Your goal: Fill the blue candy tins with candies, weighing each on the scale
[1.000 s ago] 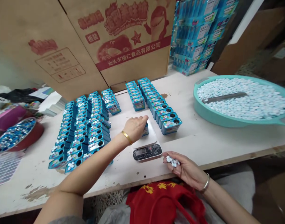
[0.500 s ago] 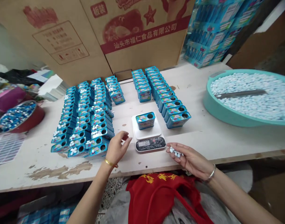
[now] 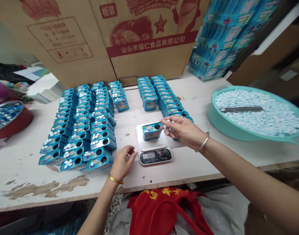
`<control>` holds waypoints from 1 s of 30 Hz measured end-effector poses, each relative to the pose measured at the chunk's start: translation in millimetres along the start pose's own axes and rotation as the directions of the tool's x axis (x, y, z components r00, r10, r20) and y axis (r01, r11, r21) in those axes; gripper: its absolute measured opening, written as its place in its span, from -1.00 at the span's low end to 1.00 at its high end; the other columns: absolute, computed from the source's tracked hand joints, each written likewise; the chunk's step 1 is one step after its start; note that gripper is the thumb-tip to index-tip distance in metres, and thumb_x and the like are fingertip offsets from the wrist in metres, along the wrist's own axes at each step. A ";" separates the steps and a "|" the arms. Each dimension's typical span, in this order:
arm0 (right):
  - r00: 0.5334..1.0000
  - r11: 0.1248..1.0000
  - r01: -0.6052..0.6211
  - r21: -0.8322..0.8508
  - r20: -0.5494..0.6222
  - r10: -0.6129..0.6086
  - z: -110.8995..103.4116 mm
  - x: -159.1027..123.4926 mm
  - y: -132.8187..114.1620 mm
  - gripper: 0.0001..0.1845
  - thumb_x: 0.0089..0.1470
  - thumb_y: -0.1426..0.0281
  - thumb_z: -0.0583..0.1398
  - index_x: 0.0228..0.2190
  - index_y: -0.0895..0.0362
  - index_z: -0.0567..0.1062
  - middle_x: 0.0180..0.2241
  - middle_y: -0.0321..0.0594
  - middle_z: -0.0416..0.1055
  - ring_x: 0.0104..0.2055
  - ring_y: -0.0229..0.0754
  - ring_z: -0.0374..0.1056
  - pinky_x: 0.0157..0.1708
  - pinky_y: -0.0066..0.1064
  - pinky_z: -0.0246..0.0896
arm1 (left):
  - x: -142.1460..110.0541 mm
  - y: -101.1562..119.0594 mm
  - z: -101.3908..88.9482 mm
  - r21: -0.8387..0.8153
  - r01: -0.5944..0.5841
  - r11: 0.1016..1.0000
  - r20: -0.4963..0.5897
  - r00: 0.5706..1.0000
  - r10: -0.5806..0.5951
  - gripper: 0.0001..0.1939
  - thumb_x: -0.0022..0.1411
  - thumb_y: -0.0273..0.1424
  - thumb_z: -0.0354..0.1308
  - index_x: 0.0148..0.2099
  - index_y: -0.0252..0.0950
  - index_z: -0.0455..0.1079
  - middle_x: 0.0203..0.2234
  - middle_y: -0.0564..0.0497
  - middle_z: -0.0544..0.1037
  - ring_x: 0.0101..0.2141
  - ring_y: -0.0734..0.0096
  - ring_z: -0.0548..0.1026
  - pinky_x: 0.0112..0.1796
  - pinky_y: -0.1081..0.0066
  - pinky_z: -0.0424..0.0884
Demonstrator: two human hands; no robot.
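One dark red bowl (image 3: 18,123) with a metal rim sits at the far left, holding glossy blue pieces, just off the scuffed white table (image 3: 24,173). Dozens of small blue tins (image 3: 100,162) stand next in close rows on the tabletop, many showing white mints through a round hole in the top. The left hand (image 3: 122,163), wearing a gold bangle, lies on the table in front of those rows, empty, its fingers loosely curled and touching nothing but the table, just beside the front tins and near a digital kitchen scale (image 3: 155,156). One blue tin (image 3: 150,132) sits on the scale's white platform, lying level with its round hole at the right end. The right hand (image 3: 182,129), wearing a silver bangle, comes in from the right with thumb and fingers pinched closed around a few white mints (image 3: 168,125), held just beside and above that hole, the fingertips almost at the tin. Two more rows of blue tins (image 3: 149,102) run behind the scale. Farther right, a wide teal tray (image 3: 213,114) holds a heap of pale mints (image 3: 266,120) with a metal scraper (image 3: 241,109) lying across them.
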State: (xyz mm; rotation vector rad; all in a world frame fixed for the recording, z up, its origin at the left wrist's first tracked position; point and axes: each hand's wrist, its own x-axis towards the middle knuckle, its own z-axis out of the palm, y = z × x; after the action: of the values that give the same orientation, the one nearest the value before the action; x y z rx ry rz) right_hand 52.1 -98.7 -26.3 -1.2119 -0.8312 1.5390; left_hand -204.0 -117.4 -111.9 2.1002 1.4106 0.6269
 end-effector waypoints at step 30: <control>0.988 0.984 -0.141 -0.109 -0.077 0.133 -32.4 -20.7 19.4 -0.62 -0.17 0.20 0.35 -0.36 0.23 0.52 -0.59 -0.37 0.26 -0.70 -0.49 -0.02 -0.68 -0.48 -0.33 | -14.8 -21.3 15.1 -0.055 0.079 0.995 0.033 0.996 -0.078 -0.84 0.23 -0.29 0.03 -0.25 -0.27 0.35 -0.37 -0.01 0.52 -0.39 0.43 0.46 -0.34 0.43 0.39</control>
State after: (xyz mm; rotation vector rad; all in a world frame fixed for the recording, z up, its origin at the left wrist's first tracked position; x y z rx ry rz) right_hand 78.6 -125.8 -46.7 -1.4239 -0.8138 1.5666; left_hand -214.2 -127.0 -138.5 1.9925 1.4347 0.5941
